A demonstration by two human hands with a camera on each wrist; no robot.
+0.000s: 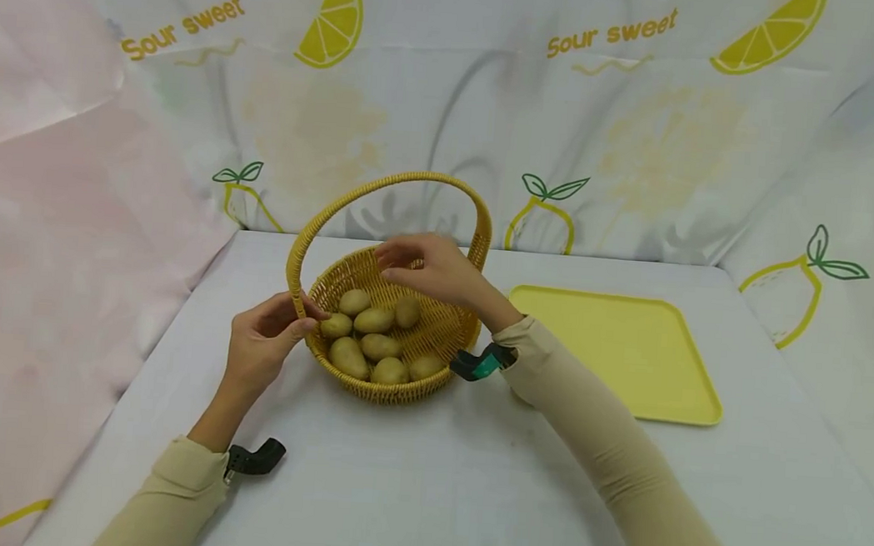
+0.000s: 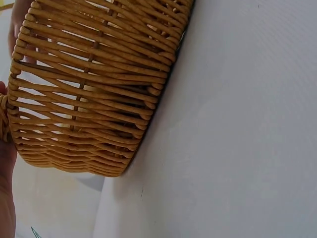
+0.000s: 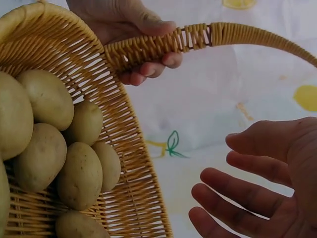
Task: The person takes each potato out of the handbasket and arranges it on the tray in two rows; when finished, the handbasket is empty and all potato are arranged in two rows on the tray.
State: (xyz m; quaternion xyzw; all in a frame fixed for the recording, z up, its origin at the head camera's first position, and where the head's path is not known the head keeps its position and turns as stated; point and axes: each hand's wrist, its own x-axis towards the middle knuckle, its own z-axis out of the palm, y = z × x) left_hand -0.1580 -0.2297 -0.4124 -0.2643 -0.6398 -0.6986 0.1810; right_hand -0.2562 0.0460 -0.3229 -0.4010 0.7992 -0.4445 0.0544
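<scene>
A yellow wicker basket (image 1: 380, 393) with a tall arched handle (image 1: 405, 179) stands on the table, several potatoes (image 1: 380, 347) lying in its left and front part. My left hand (image 1: 264, 333) grips the handle's lower left end, close to the rim; in the right wrist view its fingers (image 3: 153, 68) wrap the woven handle. Over the back of the basket, under the arch, my right hand (image 1: 433, 266) hovers with loosely bent fingers and nothing in it. From the left wrist camera mostly the basket's woven side (image 2: 94, 84) shows.
To the right of the basket a yellow rectangular tray (image 1: 627, 351) lies flat on the white tabletop (image 1: 409, 488), partly covered by my right forearm. A lemon-printed cloth (image 1: 448, 98) hangs behind the table.
</scene>
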